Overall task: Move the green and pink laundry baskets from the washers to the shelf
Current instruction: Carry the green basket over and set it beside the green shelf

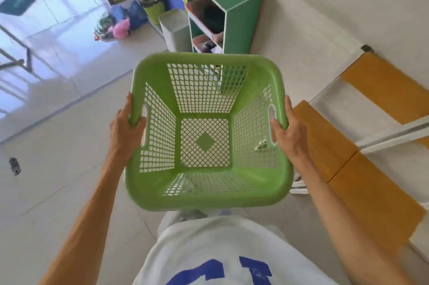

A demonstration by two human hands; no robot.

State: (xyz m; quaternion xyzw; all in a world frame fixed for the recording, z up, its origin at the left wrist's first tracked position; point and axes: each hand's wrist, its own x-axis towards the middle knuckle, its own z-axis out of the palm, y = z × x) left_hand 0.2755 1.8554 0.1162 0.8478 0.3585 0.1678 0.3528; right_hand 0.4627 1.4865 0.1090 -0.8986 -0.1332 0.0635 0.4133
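Green basket (209,187) gripped by both hands; shirt (227,250) lettering blue, unreadable.

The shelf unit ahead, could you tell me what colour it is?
Green with pale edging; the shelf unit shows in the head view.

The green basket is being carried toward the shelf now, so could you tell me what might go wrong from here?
1. The green basket hides the floor ahead, so the grey bin beside the green shelf might get bumped.
2. The shelf's compartments already hold pink baskets, so free space may be tight.
3. The left hand and right hand grip only the rim, which could slip.
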